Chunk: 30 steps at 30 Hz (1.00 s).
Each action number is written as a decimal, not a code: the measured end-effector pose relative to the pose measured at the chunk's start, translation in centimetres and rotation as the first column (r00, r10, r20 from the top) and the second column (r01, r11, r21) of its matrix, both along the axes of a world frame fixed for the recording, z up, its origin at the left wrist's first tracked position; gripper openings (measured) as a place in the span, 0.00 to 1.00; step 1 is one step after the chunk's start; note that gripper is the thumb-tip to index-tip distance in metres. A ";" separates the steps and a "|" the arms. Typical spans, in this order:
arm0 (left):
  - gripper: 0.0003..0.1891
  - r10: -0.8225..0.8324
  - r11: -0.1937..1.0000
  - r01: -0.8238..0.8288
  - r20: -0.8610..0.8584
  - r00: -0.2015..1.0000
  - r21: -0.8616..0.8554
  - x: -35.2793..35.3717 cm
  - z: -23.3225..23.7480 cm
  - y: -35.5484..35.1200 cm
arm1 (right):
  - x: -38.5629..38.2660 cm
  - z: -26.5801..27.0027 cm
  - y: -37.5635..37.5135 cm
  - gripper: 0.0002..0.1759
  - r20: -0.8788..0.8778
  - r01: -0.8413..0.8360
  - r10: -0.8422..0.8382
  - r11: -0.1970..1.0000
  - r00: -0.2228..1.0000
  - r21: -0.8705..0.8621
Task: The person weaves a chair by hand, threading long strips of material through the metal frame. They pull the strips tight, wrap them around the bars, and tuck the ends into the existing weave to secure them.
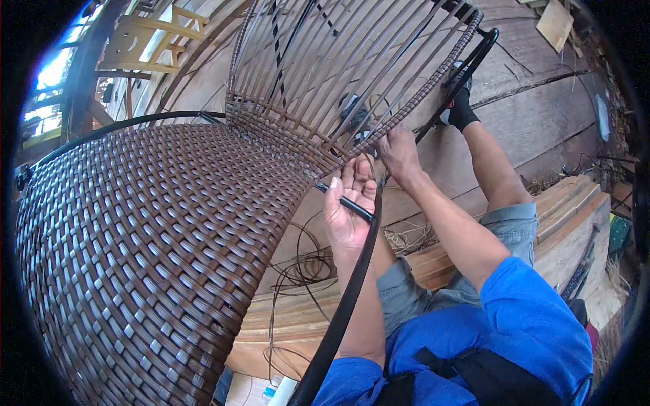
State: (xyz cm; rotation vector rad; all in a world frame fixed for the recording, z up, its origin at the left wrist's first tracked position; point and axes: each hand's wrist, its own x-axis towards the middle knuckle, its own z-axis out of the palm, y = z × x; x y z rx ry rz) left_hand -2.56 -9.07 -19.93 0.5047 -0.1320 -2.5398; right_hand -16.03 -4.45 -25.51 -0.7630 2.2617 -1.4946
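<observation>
A brown woven wicker chair [156, 230] fills the left side of the head view, its seat tightly woven. Bare parallel strands [325, 74] run up its other section, bordered by a wrapped edge [433, 84]. Palm up, my left hand [352, 203] is beside the corner where the two sections meet, fingers loosely bent and thumb apart. A short black rod [355, 208] of the chair frame crosses in front of its palm. My right hand [401, 157] is closed at the wrapped edge; whatever its fingers pinch is hidden.
Loose coils of brown strand [308, 260] hang beside stacked wooden planks [569, 210]. A curved black frame bar [342, 318] runs close to my left forearm. Sandals [355, 115] lie on the plank floor [528, 108], with a wooden frame [149, 40] at the upper left.
</observation>
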 end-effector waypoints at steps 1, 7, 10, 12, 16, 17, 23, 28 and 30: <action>0.19 0.005 1.000 -0.005 0.026 1.000 -0.025 0.0 0.1 0.1 | 0.0 0.2 0.3 0.10 0.080 0.048 -0.049 0.999 0.996 0.017; 0.18 0.249 0.783 0.382 0.811 0.530 -0.490 0.4 4.1 2.6 | -1.5 2.1 2.0 0.09 0.319 -0.013 0.139 0.931 0.938 -0.366; 0.15 0.636 0.427 0.670 0.728 0.255 -0.608 2.4 4.2 3.7 | -2.1 2.2 1.3 0.08 0.397 0.026 0.186 0.882 0.899 -0.471; 0.13 0.712 0.248 0.672 0.601 0.362 -0.698 2.9 4.1 3.2 | -2.1 1.7 1.1 0.08 0.030 0.011 -0.001 0.937 1.000 -0.350; 0.10 0.744 -0.230 0.742 0.378 0.552 -0.630 1.1 6.2 1.0 | -2.9 2.0 1.1 0.11 -0.379 0.015 -0.091 0.980 0.921 -0.197; 0.10 0.727 -0.397 0.707 0.269 0.631 -0.586 -0.1 6.9 0.5 | -2.8 2.5 1.0 0.12 -0.424 0.033 -0.105 0.984 0.900 -0.175; 0.19 0.785 -0.412 0.889 0.417 0.458 -0.201 -3.3 9.2 -0.4 | -1.5 3.5 -0.3 0.05 0.574 0.209 -0.061 0.958 0.817 -0.196; 0.15 0.782 -0.408 0.862 0.373 0.500 -0.300 -3.2 7.6 -0.7 | -2.0 4.2 -1.2 0.07 0.933 0.728 0.144 0.590 0.330 -0.348; 0.13 0.778 -0.417 0.844 0.347 0.524 -0.337 -3.2 7.3 -0.8 | -2.6 4.3 -0.9 0.11 0.944 0.863 0.217 0.394 0.247 -0.316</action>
